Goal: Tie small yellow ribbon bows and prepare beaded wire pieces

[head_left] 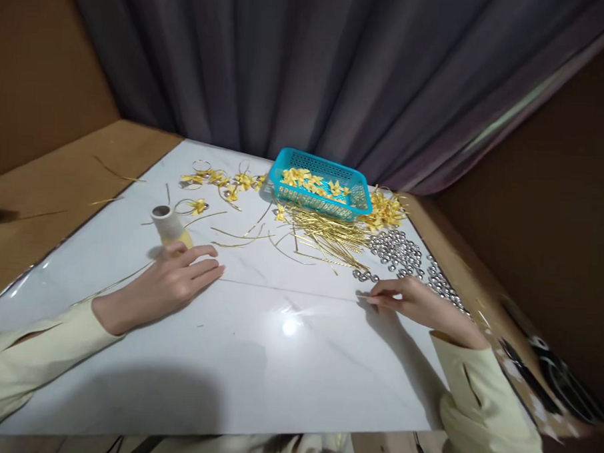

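Observation:
A thin thread (289, 289) stretches nearly straight between my two hands, low over the white tabletop. Its right end is pinched between the thumb and fingertips of my right hand (409, 299). On the other side it reaches the fingertips of my left hand (182, 278), whose fingers are long and close together, with the grip partly hidden. Just behind that hand stands a spool (166, 222) with a white core and yellow winding, its lower part covered by my fingers. Past my left wrist runs a loose gold strand (124, 280).
A blue basket (323, 204) holds yellow ribbon flowers. Before it lie gold twist ties (326, 233), with more flowers (383, 210) and silver rings or beads (398, 249) at right. Flowers with wire loops (219, 178) lie back left. Black-handled pliers (530, 377) rest at the right edge.

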`<state>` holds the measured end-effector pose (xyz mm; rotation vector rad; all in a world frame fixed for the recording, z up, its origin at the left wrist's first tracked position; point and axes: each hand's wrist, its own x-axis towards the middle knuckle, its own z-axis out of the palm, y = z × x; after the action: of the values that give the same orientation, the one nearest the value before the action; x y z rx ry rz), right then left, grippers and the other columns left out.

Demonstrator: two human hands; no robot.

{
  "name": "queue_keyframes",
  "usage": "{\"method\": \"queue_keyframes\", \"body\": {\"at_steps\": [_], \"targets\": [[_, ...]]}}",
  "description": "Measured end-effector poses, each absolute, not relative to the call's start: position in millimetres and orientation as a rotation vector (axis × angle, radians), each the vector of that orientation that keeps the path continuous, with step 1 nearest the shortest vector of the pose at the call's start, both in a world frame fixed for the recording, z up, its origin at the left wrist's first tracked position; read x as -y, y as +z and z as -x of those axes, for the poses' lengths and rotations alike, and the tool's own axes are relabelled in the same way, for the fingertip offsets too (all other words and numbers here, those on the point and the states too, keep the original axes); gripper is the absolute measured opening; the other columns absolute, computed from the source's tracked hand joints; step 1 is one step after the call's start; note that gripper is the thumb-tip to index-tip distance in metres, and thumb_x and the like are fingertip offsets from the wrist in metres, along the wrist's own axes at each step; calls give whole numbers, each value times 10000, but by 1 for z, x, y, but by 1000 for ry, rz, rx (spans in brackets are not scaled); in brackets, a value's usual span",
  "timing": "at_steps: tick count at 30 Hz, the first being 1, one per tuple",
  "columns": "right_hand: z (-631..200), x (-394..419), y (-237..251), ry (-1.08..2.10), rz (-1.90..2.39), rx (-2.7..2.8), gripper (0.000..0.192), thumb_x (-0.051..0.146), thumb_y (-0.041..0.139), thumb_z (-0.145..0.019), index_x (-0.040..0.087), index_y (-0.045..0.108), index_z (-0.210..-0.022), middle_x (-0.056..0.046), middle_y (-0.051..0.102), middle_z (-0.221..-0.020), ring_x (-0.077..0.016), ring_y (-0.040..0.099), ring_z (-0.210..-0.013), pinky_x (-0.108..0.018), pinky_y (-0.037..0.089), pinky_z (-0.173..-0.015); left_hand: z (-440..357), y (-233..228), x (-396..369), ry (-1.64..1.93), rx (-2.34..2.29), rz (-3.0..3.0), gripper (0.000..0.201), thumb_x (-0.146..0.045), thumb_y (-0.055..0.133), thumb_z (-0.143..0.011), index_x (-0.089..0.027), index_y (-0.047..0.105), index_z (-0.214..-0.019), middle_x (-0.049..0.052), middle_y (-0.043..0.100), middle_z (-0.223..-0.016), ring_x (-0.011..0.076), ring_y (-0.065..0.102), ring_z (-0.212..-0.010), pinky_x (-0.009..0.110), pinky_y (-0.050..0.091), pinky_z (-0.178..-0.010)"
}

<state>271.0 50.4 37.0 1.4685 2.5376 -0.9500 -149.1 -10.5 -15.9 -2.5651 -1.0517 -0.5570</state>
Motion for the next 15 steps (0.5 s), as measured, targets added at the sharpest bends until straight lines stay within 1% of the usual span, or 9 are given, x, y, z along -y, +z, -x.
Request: {"method": "queue_keyframes", "body": {"at_steps": [2,7,12,14,15], "targets": [[-274,-51,32,-975,-1492,-2534,427,518,484,-865,152,665,-740,-40,685,-632,-139,578,-563,-251,446,-606,150,-18,9,-530,944,2547,329,29,408,-891,-191,633,-988,36,729,-913,254,606,-1016,378,340,-733],[-279,-51,27,-1008,-1515,-2535,467,548,480,-849,130,674,-773,-35,653,-592,-130,539,-539,-244,427,-565,150,-21,8,-533,944,2532,323,14,438,-876,-216,633,-993,39,724,-891,249,619,-988,373,359,-739],[-276,-52,24,-975,-1542,-2564,419,500,495,-840,127,673,-768,-35,645,-581,-136,549,-561,-245,443,-595,149,-21,9,-579,948,2548,304,-3,458,-876,-217,639,-993,33,716,-855,238,625,-955,355,362,-722],[-277,-52,25,-932,-1587,-2565,372,468,510,-826,138,674,-777,-41,663,-615,-151,581,-596,-251,461,-620,147,-20,8,-563,916,2537,293,-6,448,-883,-209,630,-992,31,710,-838,233,625,-940,353,364,-715],[-280,-50,28,-897,-1626,-2561,339,446,519,-819,147,676,-800,-49,683,-665,-160,603,-633,-252,472,-645,147,-19,8,-553,896,2527,290,-5,439,-888,-205,623,-989,31,708,-830,230,624,-934,353,364,-714]]}}
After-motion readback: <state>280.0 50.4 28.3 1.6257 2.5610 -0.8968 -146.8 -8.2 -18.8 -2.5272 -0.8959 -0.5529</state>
